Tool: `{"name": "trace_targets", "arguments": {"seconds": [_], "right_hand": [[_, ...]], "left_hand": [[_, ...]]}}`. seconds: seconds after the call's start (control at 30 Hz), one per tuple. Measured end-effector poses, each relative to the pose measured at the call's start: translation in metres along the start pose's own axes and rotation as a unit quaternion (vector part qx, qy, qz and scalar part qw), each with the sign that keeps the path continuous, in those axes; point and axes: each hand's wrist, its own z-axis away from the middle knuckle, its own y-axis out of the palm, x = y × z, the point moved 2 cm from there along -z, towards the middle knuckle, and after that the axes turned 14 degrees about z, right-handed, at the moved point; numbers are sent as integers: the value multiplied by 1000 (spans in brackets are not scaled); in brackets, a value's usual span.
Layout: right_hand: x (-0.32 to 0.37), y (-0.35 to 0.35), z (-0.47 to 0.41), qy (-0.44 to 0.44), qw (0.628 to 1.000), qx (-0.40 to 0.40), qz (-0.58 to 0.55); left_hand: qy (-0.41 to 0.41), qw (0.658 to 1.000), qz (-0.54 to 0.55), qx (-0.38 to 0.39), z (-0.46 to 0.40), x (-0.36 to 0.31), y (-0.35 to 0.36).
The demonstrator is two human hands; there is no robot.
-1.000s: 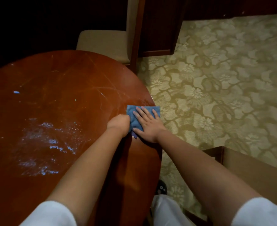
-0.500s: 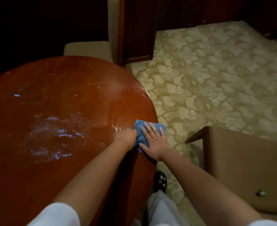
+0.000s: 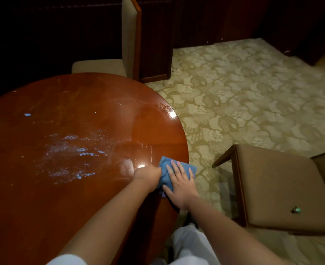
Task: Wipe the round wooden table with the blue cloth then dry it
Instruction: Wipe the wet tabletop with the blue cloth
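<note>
The round table (image 3: 68, 197) is reddish-brown wood under a glossy varnish, mirror-bright at its right edge; fine scratches cross its upper part, and a wet, speckled smear dulls the shine left of centre. The blue cloth (image 3: 166, 169) looks soft, matt and slightly fuzzy. At lower right, a chair (image 3: 284, 188) has a matt brown fabric seat in a polished wooden frame. The carpet (image 3: 243, 96) is a matt, woven, floral-patterned pile.

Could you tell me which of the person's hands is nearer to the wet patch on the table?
Left. The left hand grips the blue cloth just right of the wet patch; the right hand lies flat on the cloth, farther out by the table's edge.
</note>
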Motion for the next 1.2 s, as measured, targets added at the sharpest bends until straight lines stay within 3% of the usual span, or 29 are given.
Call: {"name": "trace_targets", "arguments": {"seconds": [0.5, 0.77, 1.07, 1.2], "right_hand": [[-15, -17, -29, -65, 996, 31, 60], [1, -19, -22, -120, 988, 61, 80], [3, -35, -69, -189, 974, 66, 108], [-3, -46, -104, -224, 965, 60, 120]], "left_hand": [[-2, 1000, -27, 15, -21, 4, -22], [-7, 992, -124, 34, 0, 12, -15], [-84, 995, -39, 31, -19, 27, -21], [-134, 991, 12, -14, -35, 40, -24]]}}
